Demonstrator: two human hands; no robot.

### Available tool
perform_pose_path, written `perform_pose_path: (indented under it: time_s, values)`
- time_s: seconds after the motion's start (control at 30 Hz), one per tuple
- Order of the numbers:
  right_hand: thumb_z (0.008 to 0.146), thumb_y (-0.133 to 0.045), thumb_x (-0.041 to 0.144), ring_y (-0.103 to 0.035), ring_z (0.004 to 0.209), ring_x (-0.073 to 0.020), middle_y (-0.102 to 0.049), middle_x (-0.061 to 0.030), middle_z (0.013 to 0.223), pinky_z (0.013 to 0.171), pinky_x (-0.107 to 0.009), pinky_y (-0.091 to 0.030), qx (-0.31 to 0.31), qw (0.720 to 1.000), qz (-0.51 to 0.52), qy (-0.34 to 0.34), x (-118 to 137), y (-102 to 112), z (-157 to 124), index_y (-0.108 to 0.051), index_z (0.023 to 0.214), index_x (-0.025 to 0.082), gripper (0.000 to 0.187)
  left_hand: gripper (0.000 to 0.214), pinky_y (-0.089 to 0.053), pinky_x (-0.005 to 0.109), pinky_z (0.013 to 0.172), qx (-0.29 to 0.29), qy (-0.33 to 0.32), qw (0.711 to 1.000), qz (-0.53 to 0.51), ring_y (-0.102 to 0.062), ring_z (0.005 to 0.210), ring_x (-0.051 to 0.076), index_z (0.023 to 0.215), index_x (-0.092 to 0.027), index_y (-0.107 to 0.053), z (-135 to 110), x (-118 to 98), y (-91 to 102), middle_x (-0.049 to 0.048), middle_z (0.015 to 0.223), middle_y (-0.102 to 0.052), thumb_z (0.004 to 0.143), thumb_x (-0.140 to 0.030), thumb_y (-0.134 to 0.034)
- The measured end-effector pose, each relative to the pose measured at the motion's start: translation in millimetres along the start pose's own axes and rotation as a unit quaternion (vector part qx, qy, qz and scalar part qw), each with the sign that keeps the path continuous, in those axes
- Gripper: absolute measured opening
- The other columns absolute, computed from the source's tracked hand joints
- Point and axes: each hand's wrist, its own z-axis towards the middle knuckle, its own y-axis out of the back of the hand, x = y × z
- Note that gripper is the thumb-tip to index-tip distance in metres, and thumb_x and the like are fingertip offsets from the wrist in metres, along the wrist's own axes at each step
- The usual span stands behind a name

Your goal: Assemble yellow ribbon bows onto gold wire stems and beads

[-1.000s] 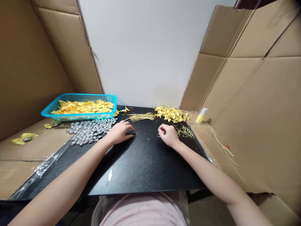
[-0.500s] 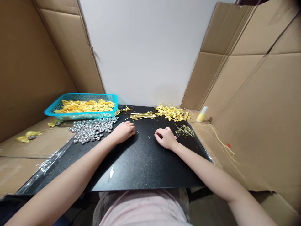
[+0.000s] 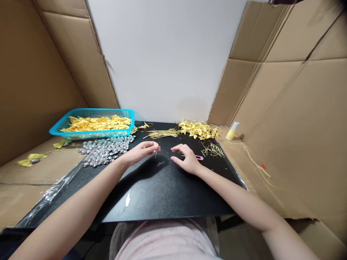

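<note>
Left hand (image 3: 141, 152), centre of the frame: the grip was closed, thumb and fingertips together on a small, thin, dark strand-like piece (image 3: 155, 154), which hung just above the table.

Right hand (image 3: 189, 161), right of centre: the grip was loose, thumb and fingers apart and pointing at the left hand. A pink looped handle (image 3: 200, 157) showed at its wrist side; whether that tool lay on the table or against the palm could not be told, as the hand covered most of it.

Table (image 3: 151, 195), black, flat-topped, lower centre of the frame. Along its far edge lay a row of slender gold ties (image 3: 163, 133), beyond and between the hands. Right of these stood a heap of small yellow bows (image 3: 199, 130), with a scatter of yellow-green clippings (image 3: 213, 150) below it.

Left of centre: many glossy silver oval beads (image 3: 104, 151), spread in one patch beside the left forearm. Behind them stood a turquoise perforated plastic basket (image 3: 132, 117), filled with yellow fabric bows (image 3: 97, 123).

Far left: one yellow bow with a silver oval piece (image 3: 27, 160), on brown cardboard.

Right: a yellow thread cone with a white top (image 3: 232, 131), upright.
</note>
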Motion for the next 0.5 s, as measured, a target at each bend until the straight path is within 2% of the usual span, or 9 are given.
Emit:
perform_pose_path:
  time_s: [0.07,0.17,0.27,0.33,0.43,0.5]
  values:
    - [0.083,-0.062,0.025,-0.055,0.092,-0.0183,-0.064,-0.0057,0.107,0.082,-0.033,-0.041,0.01,0.998,0.061,-0.007,7.9,-1.1,0.5,-0.06,0.108,0.021,0.025,0.037,-0.04,0.026,0.065,0.031,0.007,0.999,-0.041,-0.047,0.067,0.012,0.079,-0.017,-0.053,-1.2,-3.9,-5.5,0.0045,0.085,-0.059,0.08,-0.054,-0.055]
    - [0.085,-0.06,0.023,-0.056,0.095,-0.0184,-0.063,-0.0057,0.11,0.084,-0.034,-0.043,0.021,0.994,0.106,-0.01,19.1,-4.0,-0.2,-0.06,0.111,0.022,0.026,0.036,-0.038,0.025,0.062,0.077,0.013,0.994,-0.083,-0.045,0.064,0.011,0.078,-0.017,-0.052,-2.9,-7.7,-14.1,0.0031,0.082,-0.058,0.08,-0.053,-0.057]
    - [0.083,-0.063,0.025,-0.056,0.094,-0.018,-0.065,-0.0048,0.106,0.086,-0.034,-0.042,0.009,0.992,0.125,-0.017,26.0,-7.2,-1.2,-0.063,0.109,0.022,0.025,0.037,-0.034,0.024,0.058,0.109,0.018,0.99,-0.088,-0.041,0.061,0.01,0.078,-0.016,-0.053,-5.6,-12.8,-21.1,0.0003,0.074,-0.054,0.079,-0.053,-0.058]
    - [0.081,-0.066,0.027,-0.059,0.092,-0.0176,-0.068,-0.0045,0.101,0.083,-0.033,-0.043,-0.002,0.987,0.154,-0.053,27.8,-8.6,-1.0,-0.065,0.104,0.021,0.024,0.037,-0.031,0.023,0.055,0.121,0.023,0.989,-0.084,-0.038,0.059,0.01,0.076,-0.016,-0.053,-7.3,-16.8,-23.9,-0.0012,0.069,-0.051,0.079,-0.053,-0.057]
    - [0.076,-0.07,0.027,-0.063,0.083,-0.0168,-0.071,-0.0034,0.089,0.078,-0.032,-0.045,-0.022,0.974,0.2,-0.105,27.5,-9.6,0.5,-0.067,0.095,0.018,0.021,0.037,-0.028,0.023,0.054,0.127,0.027,0.988,-0.087,-0.037,0.058,0.009,0.074,-0.016,-0.052,-8.3,-20.3,-25.8,-0.0015,0.069,-0.052,0.08,-0.052,-0.057]
    - [0.073,-0.071,0.026,-0.064,0.077,-0.0157,-0.071,-0.0026,0.083,0.078,-0.032,-0.046,-0.028,0.969,0.219,-0.11,26.2,-10.2,1.6,-0.068,0.09,0.017,0.019,0.036,-0.027,0.023,0.054,0.121,0.028,0.989,-0.087,-0.036,0.057,0.009,0.074,-0.016,-0.053,-7.6,-19.8,-26.1,-0.0022,0.067,-0.051,0.08,-0.051,-0.059]
